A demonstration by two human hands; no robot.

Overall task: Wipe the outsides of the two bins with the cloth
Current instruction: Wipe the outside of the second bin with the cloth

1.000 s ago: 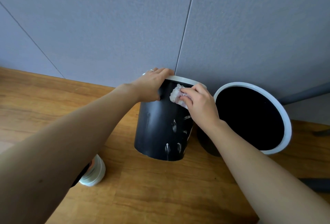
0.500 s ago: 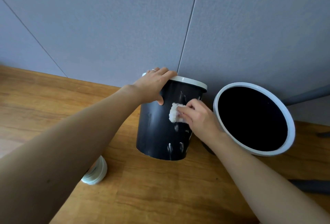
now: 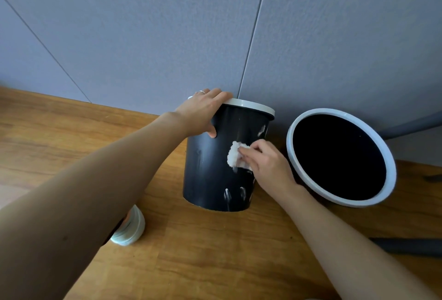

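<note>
Two black bins with white rims stand on the wooden floor [image 3: 215, 252] against a grey panelled wall: the left bin [image 3: 210, 170] at the centre of the frame, the right bin [image 3: 339, 156] just beside it at centre right, its dark mouth facing the camera. Both look like light, stiff, smooth plastic, so steadying at the rim seems wise. The left hand [image 3: 203, 113] grips the left bin's rim, fingers curled over it. The right hand [image 3: 267, 163] pinches one small white cloth [image 3: 235, 156], soft and crumpled, against that bin's smeared side. One small white-lidded jar [image 3: 130, 228] sits lower left.
</note>
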